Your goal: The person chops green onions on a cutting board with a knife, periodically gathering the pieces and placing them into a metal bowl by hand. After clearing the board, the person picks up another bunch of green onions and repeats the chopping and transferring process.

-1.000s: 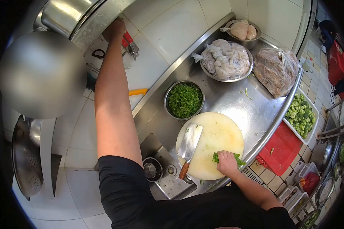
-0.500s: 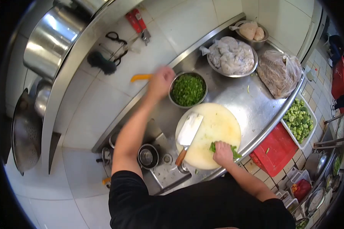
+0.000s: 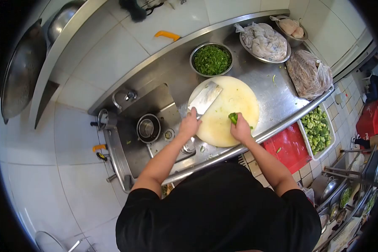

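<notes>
My left hand (image 3: 190,125) is closed round the handle of a cleaver, hiding it. The wide blade of the cleaver (image 3: 206,97) lies flat over the left part of a round, pale cutting board (image 3: 235,98). My right hand (image 3: 241,129) grips a green vegetable (image 3: 233,118) over the right side of the board; one end sticks out past the fingers, and a bit shows at the other side. Behind the board stands a steel bowl (image 3: 192,67) full of chopped greens (image 3: 213,60).
Left of the board is a sink (image 3: 132,145) with a small pot (image 3: 148,128). Farther back are bagged food in a bowl (image 3: 264,42) and a bagged brown block (image 3: 308,73). Beyond the counter edge sit a red lid (image 3: 287,147) and a tub of green pieces (image 3: 318,130).
My left hand has come down from beside the bowl of greens onto the cleaver handle. My right hand still holds the green vegetable. The view has shifted.
</notes>
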`<state>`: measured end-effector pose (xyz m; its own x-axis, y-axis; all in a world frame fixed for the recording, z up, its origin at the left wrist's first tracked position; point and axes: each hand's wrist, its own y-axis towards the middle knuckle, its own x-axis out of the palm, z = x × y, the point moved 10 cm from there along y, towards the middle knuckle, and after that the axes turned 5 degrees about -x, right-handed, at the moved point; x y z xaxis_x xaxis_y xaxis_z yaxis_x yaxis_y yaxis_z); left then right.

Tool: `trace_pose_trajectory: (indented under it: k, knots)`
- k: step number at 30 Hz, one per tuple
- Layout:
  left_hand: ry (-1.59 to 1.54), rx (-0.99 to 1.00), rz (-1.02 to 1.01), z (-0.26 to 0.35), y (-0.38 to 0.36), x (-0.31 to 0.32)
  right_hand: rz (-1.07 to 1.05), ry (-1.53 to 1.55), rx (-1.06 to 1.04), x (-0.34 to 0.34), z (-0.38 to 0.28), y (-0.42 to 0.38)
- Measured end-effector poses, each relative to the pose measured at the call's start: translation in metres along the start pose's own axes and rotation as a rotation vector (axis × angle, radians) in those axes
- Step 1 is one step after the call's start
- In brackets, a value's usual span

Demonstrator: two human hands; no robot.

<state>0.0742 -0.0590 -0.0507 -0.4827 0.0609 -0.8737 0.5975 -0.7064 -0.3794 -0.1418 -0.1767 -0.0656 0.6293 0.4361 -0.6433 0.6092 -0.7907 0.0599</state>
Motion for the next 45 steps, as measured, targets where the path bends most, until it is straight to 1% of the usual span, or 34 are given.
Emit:
trace_pose_trajectory:
  k: [1,3,7,8,9,10,11,12,13,14,15,16,17,19,21,22,23,24,25,26,30,32,33,35,36,40,42,43,45]
  knots:
    - [-0.011,-0.009,-0.005,-0.011,0.006,0.006,-0.013,-0.007,-0.001,-0.008,0.004,0.002]
    - [-0.026,0.035,-0.028,-0.022,0.021,0.009,-0.104,0.057,0.006,-0.030,0.009,0.011]
    - [0.021,-0.010,-0.006,-0.032,-0.009,-0.038,-0.168,-0.160,-0.158,-0.094,0.007,0.021]
    - [-0.062,0.052,-0.057,-0.033,-0.021,-0.038,-0.218,-0.208,-0.165,-0.109,0.001,0.022]
    - [-0.146,0.114,-0.108,-0.030,-0.032,-0.033,-0.216,-0.211,-0.158,-0.115,0.010,0.026]
    - [-0.142,0.205,-0.094,-0.023,-0.043,-0.028,-0.234,-0.258,-0.235,-0.120,0.011,0.031]
    - [-0.169,0.230,-0.198,-0.017,-0.050,-0.010,-0.255,-0.303,-0.312,-0.121,0.012,0.035]
    - [-0.210,0.279,-0.249,0.000,-0.060,0.005,-0.249,-0.284,-0.272,-0.123,0.006,0.042]
    - [-0.272,0.272,-0.314,0.016,-0.069,0.022,-0.246,-0.282,-0.276,-0.117,0.000,0.046]
    - [-0.335,0.264,-0.378,0.034,-0.079,0.041,-0.188,-0.297,-0.310,-0.115,-0.010,0.051]
    - [-0.563,0.227,-0.482,0.036,-0.075,0.082,-0.133,-0.309,-0.342,-0.110,-0.020,0.055]
    - [-0.509,0.225,-0.453,0.049,-0.082,0.087,-0.127,-0.384,-0.282,-0.100,-0.024,0.056]
    - [-0.424,0.327,-0.325,0.050,-0.076,0.099,-0.161,-0.367,-0.255,-0.086,-0.030,0.055]
    - [-0.493,0.206,-0.318,0.032,-0.075,0.101,-0.181,-0.359,-0.191,-0.051,-0.040,0.045]
    - [-0.443,0.063,-0.328,0.012,-0.075,0.068,-0.177,-0.487,-0.212,-0.008,-0.043,0.033]
    - [-0.410,0.091,-0.212,-0.006,-0.059,0.062,-0.243,-0.511,-0.183,0.013,-0.043,0.027]
    - [-0.373,0.123,-0.091,-0.021,-0.044,0.055,-0.253,-0.506,-0.178,0.028,-0.041,0.021]
    - [-0.371,0.117,-0.097,-0.021,-0.038,0.045,-0.202,-0.518,-0.206,0.038,-0.041,0.015]
    - [-0.249,0.072,-0.074,-0.018,-0.036,0.026,-0.152,-0.530,-0.233,0.041,-0.042,0.010]
    - [-0.128,0.026,-0.053,-0.016,-0.038,0.012,-0.176,-0.496,-0.205,0.045,-0.037,0.011]
    - [-0.030,0.041,-0.097,0.020,-0.058,0.004,-0.133,-0.400,-0.180,0.030,-0.037,0.013]
    - [0.051,0.004,-0.139,0.030,-0.066,0.009,-0.214,-0.314,-0.134,0.031,-0.028,0.019]
    - [0.050,0.002,-0.141,0.032,-0.068,0.010,-0.217,-0.313,-0.133,0.023,-0.034,0.021]
    - [0.001,0.017,-0.123,0.034,-0.070,0.010,-0.314,-0.403,-0.124,0.011,-0.047,0.022]
    - [0.001,0.015,-0.124,0.033,-0.070,0.010,-0.277,-0.455,-0.163,0.007,-0.050,0.021]
    - [0.041,0.037,-0.115,0.035,-0.070,0.009,-0.273,-0.421,-0.226,0.024,-0.041,0.019]
    - [0.041,0.036,-0.110,0.037,-0.071,0.009,-0.185,-0.476,-0.237,0.029,-0.035,0.020]
    - [0.044,0.033,-0.116,0.037,-0.072,0.010,-0.184,-0.477,-0.238,0.034,-0.031,0.019]
    - [0.047,0.025,-0.124,0.036,-0.073,0.012,-0.030,-0.422,-0.243,0.030,-0.030,0.017]
